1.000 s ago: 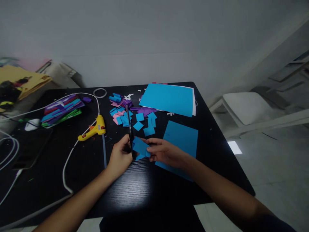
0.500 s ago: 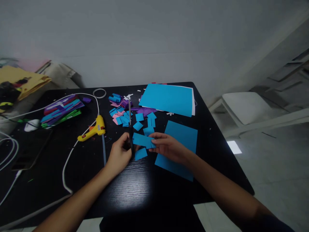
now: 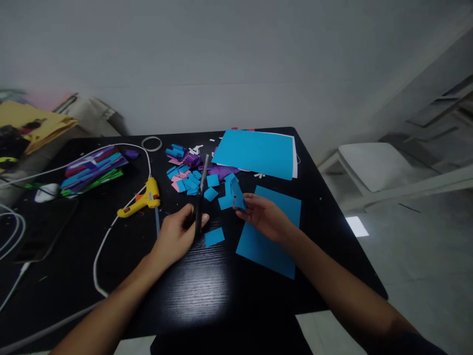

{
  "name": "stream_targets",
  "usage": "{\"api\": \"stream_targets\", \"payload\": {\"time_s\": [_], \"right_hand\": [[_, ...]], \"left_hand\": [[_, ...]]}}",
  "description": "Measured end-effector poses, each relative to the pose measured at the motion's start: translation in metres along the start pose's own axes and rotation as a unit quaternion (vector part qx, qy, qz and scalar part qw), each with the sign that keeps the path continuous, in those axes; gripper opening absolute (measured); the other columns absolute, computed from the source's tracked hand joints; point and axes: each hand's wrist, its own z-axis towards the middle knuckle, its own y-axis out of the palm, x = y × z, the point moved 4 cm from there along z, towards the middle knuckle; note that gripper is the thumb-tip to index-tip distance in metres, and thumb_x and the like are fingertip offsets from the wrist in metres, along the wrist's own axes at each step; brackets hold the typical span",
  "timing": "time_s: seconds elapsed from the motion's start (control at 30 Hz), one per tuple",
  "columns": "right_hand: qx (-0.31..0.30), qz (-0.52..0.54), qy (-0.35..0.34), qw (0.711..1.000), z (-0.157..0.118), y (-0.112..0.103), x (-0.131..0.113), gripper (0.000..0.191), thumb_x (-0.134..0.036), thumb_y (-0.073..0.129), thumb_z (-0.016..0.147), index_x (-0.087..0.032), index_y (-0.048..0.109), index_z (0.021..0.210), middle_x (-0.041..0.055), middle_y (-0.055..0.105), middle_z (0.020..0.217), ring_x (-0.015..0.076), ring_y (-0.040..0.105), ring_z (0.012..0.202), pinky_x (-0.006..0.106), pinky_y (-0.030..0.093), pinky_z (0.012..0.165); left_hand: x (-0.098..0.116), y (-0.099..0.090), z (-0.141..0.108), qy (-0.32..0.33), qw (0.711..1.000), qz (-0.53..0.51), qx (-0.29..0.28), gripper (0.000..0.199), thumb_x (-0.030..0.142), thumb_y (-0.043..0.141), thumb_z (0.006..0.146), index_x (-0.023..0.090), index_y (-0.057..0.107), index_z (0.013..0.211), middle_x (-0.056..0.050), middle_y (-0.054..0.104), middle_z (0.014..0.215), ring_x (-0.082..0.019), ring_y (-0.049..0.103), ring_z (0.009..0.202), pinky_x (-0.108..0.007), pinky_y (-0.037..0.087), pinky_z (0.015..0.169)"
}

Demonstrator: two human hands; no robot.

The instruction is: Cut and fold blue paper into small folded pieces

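My left hand (image 3: 179, 230) is closed round the black handles of a pair of scissors (image 3: 201, 192), whose blades point away from me and look closed. In my right hand (image 3: 263, 216) a blue paper strip (image 3: 238, 195) is pinched between thumb and fingers, turned partly edge-on. The strip is apart from the blades. Beneath the right hand lies a blue paper sheet (image 3: 273, 246) on the black table. A cut blue paper piece (image 3: 215, 237) rests between my hands, and several more blue squares (image 3: 213, 181) lie just beyond them.
A pile of blue and pink paper pieces (image 3: 185, 178) lies beyond the scissors. Larger blue sheets (image 3: 254, 153) are at the back. To the left are a yellow glue gun (image 3: 146, 198), a white cable (image 3: 96, 261), bundled coloured strips (image 3: 94, 167) and a phone (image 3: 44, 231). A white chair (image 3: 373, 162) stands right.
The blue strip has moved right, away from the scissors, and turned from flat to nearly upright in my right hand. The scissors have tilted, their tips swinging right.
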Motion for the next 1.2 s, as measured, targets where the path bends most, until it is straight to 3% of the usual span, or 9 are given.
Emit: {"api": "stream_targets", "payload": {"time_s": [0.3, 0.6, 0.8, 0.97, 1.2], "right_hand": [[0.048, 0.001, -0.059, 0.997, 0.002, -0.009, -0.008, 0.025, -0.017, 0.089, 0.076, -0.02, 0.072, 0.094, -0.0019, 0.07, 0.084, 0.0141, 0.07, 0.079, 0.035, 0.064, 0.09], [0.054, -0.01, -0.091, 0.994, -0.003, -0.004, -0.017, 0.037, -0.022, 0.099, 0.067, -0.022, 0.075, 0.095, -0.0009, 0.073, 0.092, 0.0158, 0.072, 0.088, 0.035, 0.066, 0.09], [0.024, -0.038, -0.138, 0.989, -0.002, -0.003, -0.023, 0.031, -0.027, 0.099, 0.068, -0.023, 0.077, 0.09, -0.0008, 0.076, 0.098, 0.0173, 0.074, 0.097, 0.039, 0.064, 0.1], [0.042, -0.053, -0.161, 0.985, -0.005, -0.001, -0.025, 0.033, -0.029, 0.101, 0.066, -0.023, 0.077, 0.088, -0.001, 0.077, 0.096, 0.0171, 0.074, 0.092, 0.04, 0.066, 0.095], [0.047, -0.081, -0.176, 0.98, -0.009, 0.003, -0.024, 0.035, -0.029, 0.1, 0.066, -0.024, 0.075, 0.091, -0.0015, 0.075, 0.089, 0.0176, 0.073, 0.087, 0.038, 0.066, 0.084]], "left_hand": [[0.004, -0.009, 0.005, 0.018, 0.995, 0.101, -0.005, 0.043, 0.057, 0.059, 0.092, 0.021, 0.054, 0.068, 0.005, 0.048, 0.055, -0.013, 0.047, 0.05, -0.026, 0.033, 0.053], [0.008, -0.012, 0.002, 0.037, 0.993, 0.092, -0.07, 0.039, 0.051, 0.061, 0.093, 0.021, 0.05, 0.07, 0.005, 0.049, 0.062, -0.013, 0.046, 0.056, -0.026, 0.033, 0.056], [0.009, -0.015, 0.001, 0.025, 0.987, 0.103, -0.117, 0.036, 0.05, 0.075, 0.08, 0.022, 0.053, 0.085, 0.001, 0.061, 0.078, -0.018, 0.056, 0.065, -0.027, 0.041, 0.058], [0.009, -0.016, 0.001, 0.05, 0.987, 0.119, -0.097, 0.03, 0.047, 0.067, 0.088, 0.024, 0.05, 0.08, 0.001, 0.06, 0.075, -0.018, 0.056, 0.063, -0.028, 0.04, 0.059], [0.006, -0.017, 0.002, 0.029, 0.972, 0.207, -0.112, 0.021, 0.042, 0.063, 0.084, 0.024, 0.054, 0.077, -0.001, 0.064, 0.071, -0.023, 0.061, 0.063, -0.03, 0.037, 0.06]]}}
